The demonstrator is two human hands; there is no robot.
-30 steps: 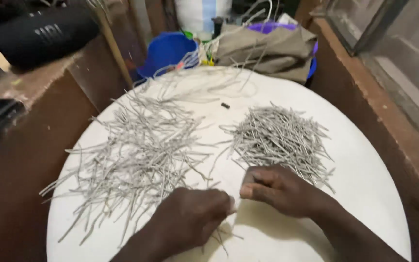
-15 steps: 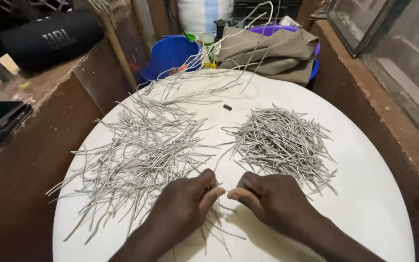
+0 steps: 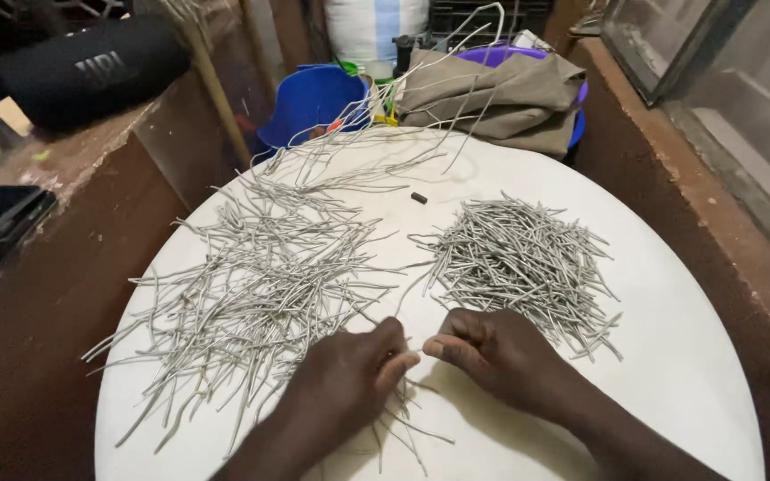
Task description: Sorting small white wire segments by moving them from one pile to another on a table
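A round white table [image 3: 670,356] fills my view, boxed in by brown walls. Beyond the table's far edge stands a white sack with a pale blue stripe [image 3: 374,27], a blue bucket [image 3: 314,98] to its left and a folded khaki cloth [image 3: 501,89] over a purple tub [image 3: 514,55] to its right. Off the table's far left lies a black cylindrical speaker [image 3: 82,71] bearing a pale logo. On the table a loose spread of grey sticks [image 3: 251,285] lies left, a tidier heap [image 3: 519,258] right. My left hand [image 3: 345,383] and right hand [image 3: 496,352] meet near the table's front edge, fingertips pinched together on thin sticks. Half a second ago both hands lay slightly flatter and closer to me.
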